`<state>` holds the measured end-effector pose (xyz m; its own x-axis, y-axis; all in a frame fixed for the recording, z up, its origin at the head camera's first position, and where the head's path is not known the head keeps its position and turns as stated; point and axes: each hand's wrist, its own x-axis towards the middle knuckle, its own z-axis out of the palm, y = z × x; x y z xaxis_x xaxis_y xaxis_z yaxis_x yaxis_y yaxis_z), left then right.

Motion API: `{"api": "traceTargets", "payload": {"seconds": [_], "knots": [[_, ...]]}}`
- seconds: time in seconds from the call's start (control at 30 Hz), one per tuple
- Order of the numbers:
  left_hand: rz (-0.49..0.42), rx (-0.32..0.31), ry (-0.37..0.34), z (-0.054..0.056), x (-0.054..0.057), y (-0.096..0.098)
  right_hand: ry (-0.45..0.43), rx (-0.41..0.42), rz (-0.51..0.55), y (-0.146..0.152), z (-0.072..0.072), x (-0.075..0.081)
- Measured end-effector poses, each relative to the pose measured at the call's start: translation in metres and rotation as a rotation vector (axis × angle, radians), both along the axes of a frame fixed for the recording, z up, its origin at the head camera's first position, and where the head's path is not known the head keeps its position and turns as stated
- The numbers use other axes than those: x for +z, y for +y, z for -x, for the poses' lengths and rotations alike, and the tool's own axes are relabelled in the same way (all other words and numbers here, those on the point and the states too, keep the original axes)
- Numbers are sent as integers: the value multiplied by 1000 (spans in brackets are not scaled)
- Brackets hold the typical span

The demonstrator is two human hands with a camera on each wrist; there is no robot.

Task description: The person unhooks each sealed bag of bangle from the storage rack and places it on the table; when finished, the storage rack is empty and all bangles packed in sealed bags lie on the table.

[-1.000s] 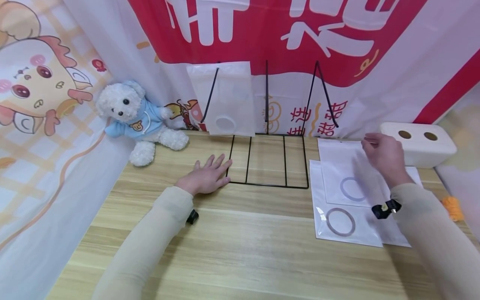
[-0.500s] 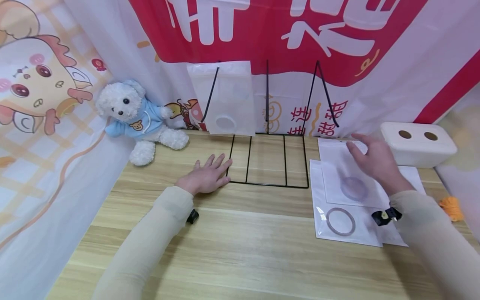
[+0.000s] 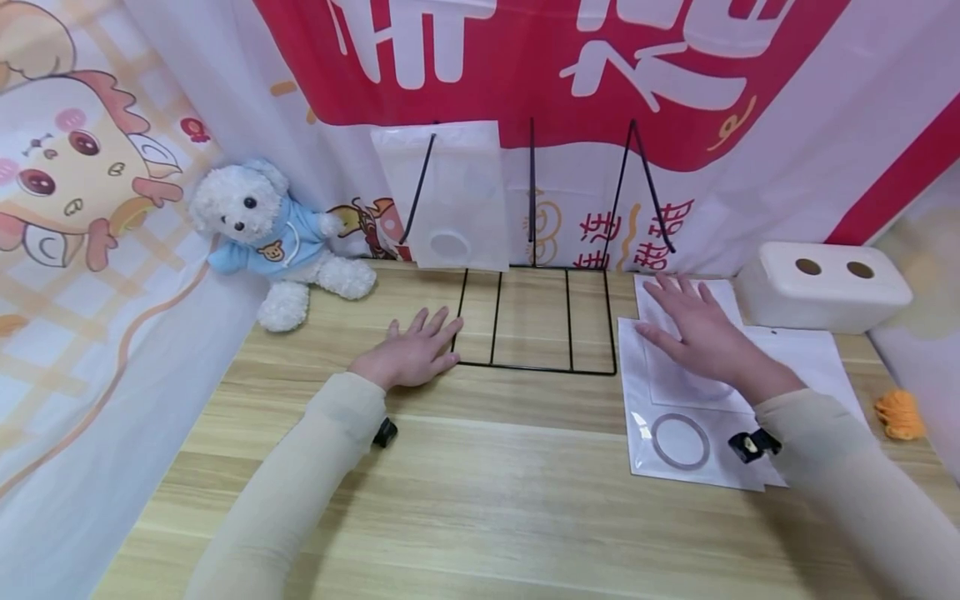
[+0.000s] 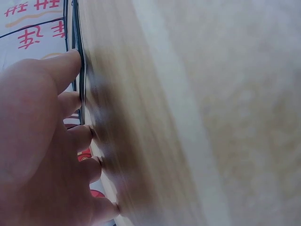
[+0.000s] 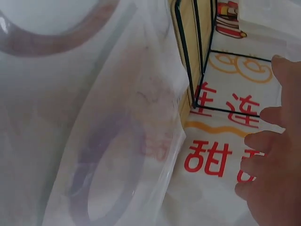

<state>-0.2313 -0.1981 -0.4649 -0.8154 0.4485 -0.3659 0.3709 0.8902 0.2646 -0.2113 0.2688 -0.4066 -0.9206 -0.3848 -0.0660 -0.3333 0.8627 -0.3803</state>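
Observation:
My left hand [image 3: 408, 354] lies with spread fingers on the table, fingertips at the left front corner of a black wire rack [image 3: 525, 368]. In the left wrist view the thumb and fingers of that hand [image 4: 33, 127] reach the rack's bars. A flat white packet [image 3: 468, 183] hangs on the rack's left hook. My right hand [image 3: 701, 337], fingers extended, is over a small white packet [image 3: 667, 387]. That packet overlaps a larger clear-fronted packet [image 3: 643, 458] showing a brownish ring [image 3: 656, 442]. A purplish ring [image 5: 81, 188] shows through the small packet in the right wrist view.
Behind the packets stands a white box [image 3: 825, 287] with two round holes. Another white packet [image 3: 821, 367] lies partly under my right forearm. An orange bundle [image 3: 900, 414] is at the right edge. A plush dog [image 3: 277, 237] in blue sits at the back left.
My right hand has moved left from beside the white box and its bunched fingers have spread over the small packet. The left hand has stayed at the rack.

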Motion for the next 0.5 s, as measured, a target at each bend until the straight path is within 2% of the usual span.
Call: {"api": "traceTargets", "payload": {"seconds": [0.07,0.1,0.2,0.37,0.4,0.5], "knots": [[3,2,-10,-5,9,3,-23,20,-21,-4,-2,-3],[-9,0,-10,-5,9,3,-34,25,-33,-6,-3,-5],[-16,-3,-8,-5,7,2,-57,40,-71,-10,-6,-11],[-24,1,-7,0,-3,-1,-77,56,-147,-17,-9,-21],[-19,1,-2,2,-6,-2,-76,57,-156,-19,-10,-22],[-17,3,2,2,-7,-3,-81,64,-156,-23,-11,-25]]}}
